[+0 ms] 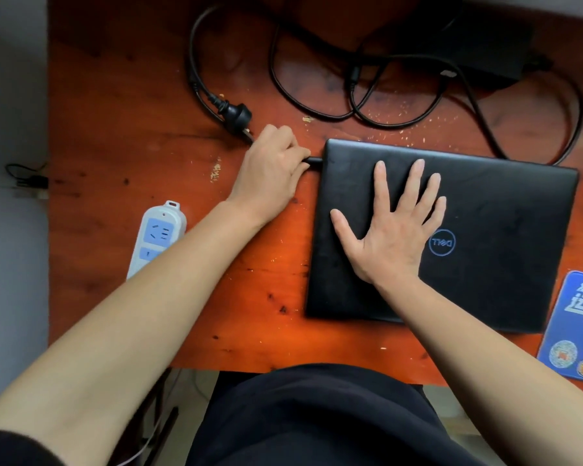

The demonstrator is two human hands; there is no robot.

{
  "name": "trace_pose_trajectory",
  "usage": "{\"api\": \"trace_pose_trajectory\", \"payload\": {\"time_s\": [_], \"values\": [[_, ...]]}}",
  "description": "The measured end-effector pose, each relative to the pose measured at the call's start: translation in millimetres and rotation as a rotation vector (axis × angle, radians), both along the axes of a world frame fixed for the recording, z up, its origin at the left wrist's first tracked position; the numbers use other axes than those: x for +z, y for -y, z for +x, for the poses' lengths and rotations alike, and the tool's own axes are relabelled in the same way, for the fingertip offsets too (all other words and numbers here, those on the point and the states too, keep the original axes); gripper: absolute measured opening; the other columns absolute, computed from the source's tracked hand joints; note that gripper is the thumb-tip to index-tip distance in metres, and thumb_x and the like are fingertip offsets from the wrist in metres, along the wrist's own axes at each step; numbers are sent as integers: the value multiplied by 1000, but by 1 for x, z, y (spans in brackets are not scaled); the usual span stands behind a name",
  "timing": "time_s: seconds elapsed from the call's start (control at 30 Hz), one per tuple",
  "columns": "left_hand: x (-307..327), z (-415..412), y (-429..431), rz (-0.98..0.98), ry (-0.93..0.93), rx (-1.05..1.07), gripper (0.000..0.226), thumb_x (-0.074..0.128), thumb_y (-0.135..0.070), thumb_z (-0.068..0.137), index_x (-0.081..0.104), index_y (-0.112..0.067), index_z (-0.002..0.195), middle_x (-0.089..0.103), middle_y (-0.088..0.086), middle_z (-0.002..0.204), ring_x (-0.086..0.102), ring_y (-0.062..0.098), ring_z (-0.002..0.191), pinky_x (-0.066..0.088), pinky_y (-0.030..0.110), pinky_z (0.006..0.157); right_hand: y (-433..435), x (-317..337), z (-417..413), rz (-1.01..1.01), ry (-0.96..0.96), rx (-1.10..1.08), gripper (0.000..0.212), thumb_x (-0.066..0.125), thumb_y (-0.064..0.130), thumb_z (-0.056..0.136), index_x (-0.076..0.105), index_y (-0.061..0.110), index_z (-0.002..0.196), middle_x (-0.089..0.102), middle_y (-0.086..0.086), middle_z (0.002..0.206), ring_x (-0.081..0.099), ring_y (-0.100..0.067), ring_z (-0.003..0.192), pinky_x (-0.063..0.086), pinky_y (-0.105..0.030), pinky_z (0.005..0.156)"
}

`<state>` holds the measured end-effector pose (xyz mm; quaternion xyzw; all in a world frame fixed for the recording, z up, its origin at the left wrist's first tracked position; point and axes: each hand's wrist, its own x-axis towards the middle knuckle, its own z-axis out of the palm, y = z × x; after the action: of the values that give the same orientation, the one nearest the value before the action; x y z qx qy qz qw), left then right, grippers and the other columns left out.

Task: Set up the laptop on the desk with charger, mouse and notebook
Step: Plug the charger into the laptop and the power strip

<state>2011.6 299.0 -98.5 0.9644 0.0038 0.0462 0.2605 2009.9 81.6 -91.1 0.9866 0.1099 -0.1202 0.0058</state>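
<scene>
The closed black Dell laptop (pixel 485 237) lies flat near the desk's (pixel 132 146) front edge, long axis running left to right, slightly skewed. The right hand (pixel 392 230) rests spread wide on its lid. The left hand (pixel 270 173) pinches the charger connector (pixel 313 160) at the laptop's left edge, pointing rightward. The charger's cable (pixel 317 109) coils toward the far edge, and its wall plug (pixel 236 116) lies loose.

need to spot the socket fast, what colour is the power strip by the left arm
White body with light blue socket panels: the power strip, seen in the head view, the only view, at the desk's left edge.
</scene>
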Motion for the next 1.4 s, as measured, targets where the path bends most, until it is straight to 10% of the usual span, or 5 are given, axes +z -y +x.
{"api": "trace_pose_trajectory", "payload": {"time_s": [0.23,0.87,1.07,1.27,1.4], "values": [[10,-45,-2,97,-81,37,44,63,-14,89,62,-9,133,54,19,140,50,36,130,29,61,112,0,5,0,23,-37,1,91,28,83,87,10,31,161,-3,-20,168,-2,-46,153,5,-64,121],[31,-225,-55,-4,-607,745,87,58,-52,91,18,-10,156,10,7,166,9,25,151,17,51,118,-230,63,56,446,-493,126,103,64,35,86,-3,12,160,47,-16,151,47,-36,137,39,-44,113],[38,-217,-57,-2,-625,784,81,56,-61,89,31,-15,150,18,5,163,15,25,149,22,50,116,-214,65,59,396,-394,221,8,53,17,93,59,14,88,68,-16,105,63,-35,107,44,-35,82],[44,-209,-62,-39,-580,851,59,71,-59,76,60,-24,122,39,5,149,35,26,135,35,47,107,-170,99,73,321,-385,230,19,59,33,96,75,24,99,75,-4,107,66,-26,106,40,-25,77],[50,-202,-62,-86,-559,870,58,79,-49,67,56,-23,113,49,5,132,45,26,117,43,39,92,-143,113,44,783,-555,-73,15,59,18,99,69,26,93,72,-8,94,72,-24,84,55,-32,75]]}}
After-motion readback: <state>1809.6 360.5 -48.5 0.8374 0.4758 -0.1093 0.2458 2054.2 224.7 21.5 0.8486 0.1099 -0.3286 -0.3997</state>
